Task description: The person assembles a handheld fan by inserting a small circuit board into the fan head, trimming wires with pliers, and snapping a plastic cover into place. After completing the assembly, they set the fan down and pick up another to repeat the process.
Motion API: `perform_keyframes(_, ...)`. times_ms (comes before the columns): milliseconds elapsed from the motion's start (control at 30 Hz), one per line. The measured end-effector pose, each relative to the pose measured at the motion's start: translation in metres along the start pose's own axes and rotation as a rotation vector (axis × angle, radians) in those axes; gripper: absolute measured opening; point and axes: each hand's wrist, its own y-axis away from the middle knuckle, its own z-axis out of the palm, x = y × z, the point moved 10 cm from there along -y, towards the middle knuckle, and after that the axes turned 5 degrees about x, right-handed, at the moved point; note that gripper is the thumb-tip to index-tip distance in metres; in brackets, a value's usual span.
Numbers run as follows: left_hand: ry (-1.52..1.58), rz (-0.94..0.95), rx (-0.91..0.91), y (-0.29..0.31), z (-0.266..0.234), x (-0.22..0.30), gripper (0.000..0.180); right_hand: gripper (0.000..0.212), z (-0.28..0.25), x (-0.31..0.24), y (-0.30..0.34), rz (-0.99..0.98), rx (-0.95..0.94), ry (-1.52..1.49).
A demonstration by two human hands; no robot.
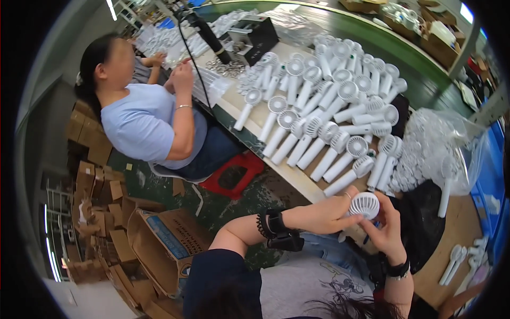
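Between my two hands is a small white handheld fan point(364, 204), its slatted round head turned up. My left hand point(333, 212) closes on its left side, with the fingers bent against the rim. From the right, my right hand point(388, 227) grips the same head with thumb and fingers. My hands cover the fan's lower part, so its handle cannot be made out. Just beyond my hands, many white handheld fans point(313, 127) lie crowded on the workbench point(249, 119), several overlapping.
A clear plastic bag point(443, 141) of small white parts sits right of the fans. Black cloth point(425, 212) lies beside my right hand. To the left sits a co-worker point(146, 119), near a red stool point(234, 175). An open cardboard box point(170, 239) stands on the floor.
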Motion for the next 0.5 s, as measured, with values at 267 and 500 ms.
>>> perform_keyframes(267, 0.059, -0.139, -0.016, -0.001, 0.001, -0.011, 0.043, 0.053, -0.001, 0.013, -0.009, 0.064, 0.003, -0.101)
perform_keyframes(500, 0.148, -0.071, 0.018, -0.002, -0.003, -0.009, 0.048, 0.051, 0.003, 0.000, -0.012, 0.053, -0.112, -0.071)
